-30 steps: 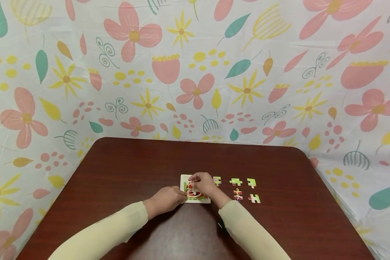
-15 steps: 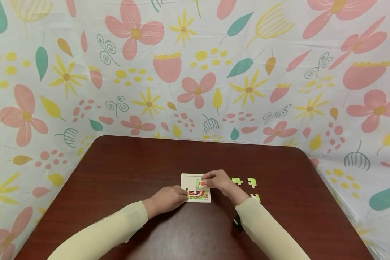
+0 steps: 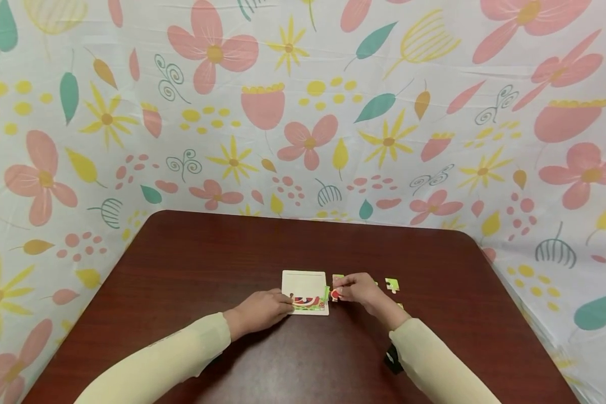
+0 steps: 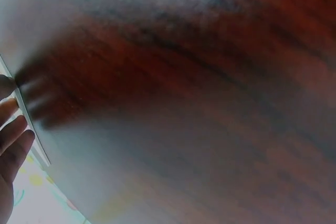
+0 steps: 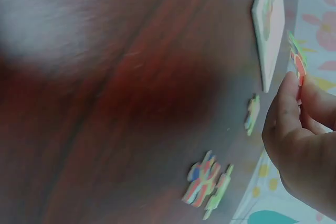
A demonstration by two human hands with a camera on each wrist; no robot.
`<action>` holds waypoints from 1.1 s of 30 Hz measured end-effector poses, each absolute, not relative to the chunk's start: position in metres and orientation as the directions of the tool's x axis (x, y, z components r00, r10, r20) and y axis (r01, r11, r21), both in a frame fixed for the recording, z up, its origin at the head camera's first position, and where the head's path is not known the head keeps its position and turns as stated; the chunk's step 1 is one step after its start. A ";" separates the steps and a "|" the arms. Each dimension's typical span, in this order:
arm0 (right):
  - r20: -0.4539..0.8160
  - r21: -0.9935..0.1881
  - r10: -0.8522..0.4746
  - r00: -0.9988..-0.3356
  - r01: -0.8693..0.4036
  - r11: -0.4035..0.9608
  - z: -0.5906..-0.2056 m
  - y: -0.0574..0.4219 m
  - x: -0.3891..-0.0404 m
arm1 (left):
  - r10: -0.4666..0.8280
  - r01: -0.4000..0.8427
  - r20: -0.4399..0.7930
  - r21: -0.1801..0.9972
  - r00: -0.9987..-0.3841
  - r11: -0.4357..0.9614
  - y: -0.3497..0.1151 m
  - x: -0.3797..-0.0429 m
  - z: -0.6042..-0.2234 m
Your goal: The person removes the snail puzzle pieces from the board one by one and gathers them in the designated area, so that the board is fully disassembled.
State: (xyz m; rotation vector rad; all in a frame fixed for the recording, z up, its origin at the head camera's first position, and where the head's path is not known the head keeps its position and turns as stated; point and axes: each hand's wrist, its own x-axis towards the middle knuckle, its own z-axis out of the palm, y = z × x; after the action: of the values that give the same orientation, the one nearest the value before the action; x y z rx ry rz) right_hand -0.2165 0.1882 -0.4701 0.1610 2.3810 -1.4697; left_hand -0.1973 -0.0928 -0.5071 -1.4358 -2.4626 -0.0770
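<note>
Two bare hands in pale cream sleeves [image 3: 156,359] worked at a dark reddish-brown wooden table [image 3: 222,247] with rounded far corners. The left hand [image 3: 262,310] lay with its fingers extended, grasping nothing, the fingertips touching the left edge of a flat, off-white rectangular puzzle board [image 3: 305,282]. The near part of the board carried a picture strip [image 3: 307,303] in red, green and white; its far part was plain and pale.

The right hand [image 3: 362,289] pinched a small jigsaw piece with green and red printing [image 3: 335,294] between thumb and fingers. In the head view this piece appeared at the right rim of the board; in the right wrist view it was raised clear of the table, apart from the board.

Loose pieces lay on the table to the right of the board: a green corner-like piece [image 3: 391,284], well apart from the board, and others partly hidden by the right hand. The right wrist view showed a multicoloured piece in red, blue and white [image 5: 202,179] just beside a narrow-looking green piece [image 5: 218,191], with a pale, yellowish piece [image 5: 252,115] nearer the board. Behind the table hung a white cloth printed with pink, yellow and teal flowers and leaves [image 3: 308,185].
</note>
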 end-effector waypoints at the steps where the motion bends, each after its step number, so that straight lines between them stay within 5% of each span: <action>1: -0.339 -0.849 -0.074 -0.938 0.271 0.454 -0.471 0.190 -0.216 | 0.845 0.860 0.273 -0.100 -0.460 0.501 -0.093 -0.197 -0.507; 33: -0.182 -0.752 -0.038 -0.983 0.114 0.650 -0.490 0.200 -0.204 | 0.852 0.872 0.266 -0.075 -0.451 0.484 -0.095 -0.197 -0.504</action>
State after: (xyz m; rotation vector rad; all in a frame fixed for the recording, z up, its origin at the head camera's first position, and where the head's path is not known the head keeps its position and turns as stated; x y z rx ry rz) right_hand -0.2043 0.2000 -0.4896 0.0627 2.6857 -1.2426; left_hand -0.1969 -0.0948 -0.5044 -1.4679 -2.4658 -0.1047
